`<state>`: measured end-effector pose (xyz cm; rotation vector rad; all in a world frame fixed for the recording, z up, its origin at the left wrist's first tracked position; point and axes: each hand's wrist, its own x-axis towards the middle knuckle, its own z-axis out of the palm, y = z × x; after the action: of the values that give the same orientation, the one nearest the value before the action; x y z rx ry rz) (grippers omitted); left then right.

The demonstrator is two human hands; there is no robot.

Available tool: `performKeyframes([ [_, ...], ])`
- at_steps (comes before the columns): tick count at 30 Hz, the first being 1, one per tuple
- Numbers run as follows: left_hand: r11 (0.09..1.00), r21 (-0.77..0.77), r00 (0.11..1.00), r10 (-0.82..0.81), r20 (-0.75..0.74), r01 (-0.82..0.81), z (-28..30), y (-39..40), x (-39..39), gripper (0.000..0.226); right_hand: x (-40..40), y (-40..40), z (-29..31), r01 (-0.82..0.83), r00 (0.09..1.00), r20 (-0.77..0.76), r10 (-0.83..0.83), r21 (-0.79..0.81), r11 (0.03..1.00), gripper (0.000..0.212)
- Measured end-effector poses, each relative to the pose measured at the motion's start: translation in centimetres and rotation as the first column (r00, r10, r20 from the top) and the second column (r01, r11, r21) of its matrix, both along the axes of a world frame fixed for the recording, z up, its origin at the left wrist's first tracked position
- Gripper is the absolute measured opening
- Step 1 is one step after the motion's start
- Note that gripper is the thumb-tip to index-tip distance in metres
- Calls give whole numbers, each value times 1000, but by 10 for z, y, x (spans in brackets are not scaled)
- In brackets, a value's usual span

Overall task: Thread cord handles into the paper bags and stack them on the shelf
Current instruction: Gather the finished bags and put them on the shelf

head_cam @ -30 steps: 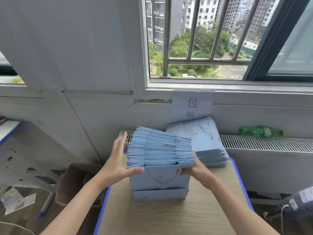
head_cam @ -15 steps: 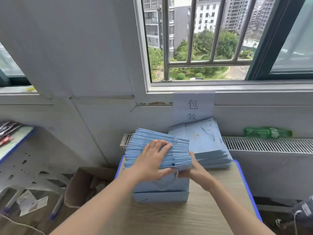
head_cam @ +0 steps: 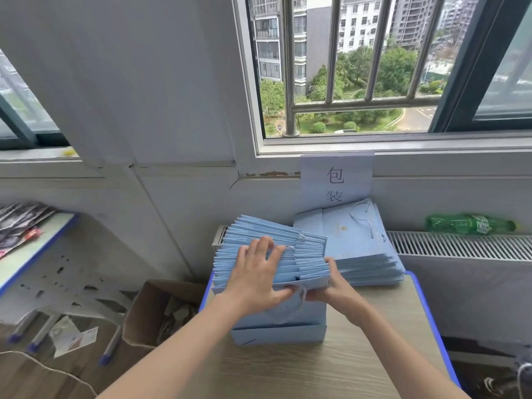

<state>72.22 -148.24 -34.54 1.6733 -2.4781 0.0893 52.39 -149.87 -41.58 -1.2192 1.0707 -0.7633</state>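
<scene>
A row of light-blue paper bags (head_cam: 305, 254) stands folded on edge on the wooden table (head_cam: 359, 355). My left hand (head_cam: 256, 275) lies flat on their top edges with fingers spread and the thumb down by the front bag (head_cam: 282, 318). At the row's right front corner, my right hand (head_cam: 331, 289) pinches the front bag's top edge near its cord loop. Behind leans a second pile of blue bags (head_cam: 359, 254), a twisted cord handle (head_cam: 363, 221) showing on its top one.
A paper sign (head_cam: 335, 182) hangs on the wall under the window. A green bottle (head_cam: 469, 224) lies on the radiator (head_cam: 460, 246) to the right. An open cardboard box (head_cam: 144, 312) sits on the floor at left, beside another blue-edged table (head_cam: 34, 240).
My left hand moved from the left side of the row onto its top edges. My right hand shifted from the right side toward the front bag's top edge.
</scene>
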Motion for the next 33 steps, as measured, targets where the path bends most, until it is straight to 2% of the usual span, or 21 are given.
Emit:
performKeyframes([
  [5, 999, -36, 1000, 26, -16, -26, 5, -3, -6, 78, 0, 0, -1, -8, 1000, 8, 8, 5, 1000, 71],
  [13, 999, 42, 993, -14, 114, 9, 7, -15, -12, 105, -3, -3, -4, -22, 1000, 1, 22, 12, 1000, 69],
  [20, 1000, 16, 1000, -12, 13, 11, 5, -17, -8, 86, 0, 1, -3, -47, 998, 39, 45, 26, 999, 69],
  [24, 998, -8, 991, -60, -120, 59, 0, -15, -4, 72, 1, 3, -2, -39, 998, 53, 38, 24, 999, 70],
  [26, 998, -19, 989, -66, -129, 64, 1, -15, -4, 78, 1, 4, -2, -38, 998, 51, 37, 27, 999, 70],
  [29, 999, -5, 997, -45, -58, 45, 1, -16, -4, 91, 2, 3, -1, -55, 997, 50, 53, 31, 998, 68],
  [33, 999, 53, 999, -6, -53, 9, 1, -16, -2, 96, 2, 2, -2, -77, 997, 34, 76, 34, 996, 67],
])
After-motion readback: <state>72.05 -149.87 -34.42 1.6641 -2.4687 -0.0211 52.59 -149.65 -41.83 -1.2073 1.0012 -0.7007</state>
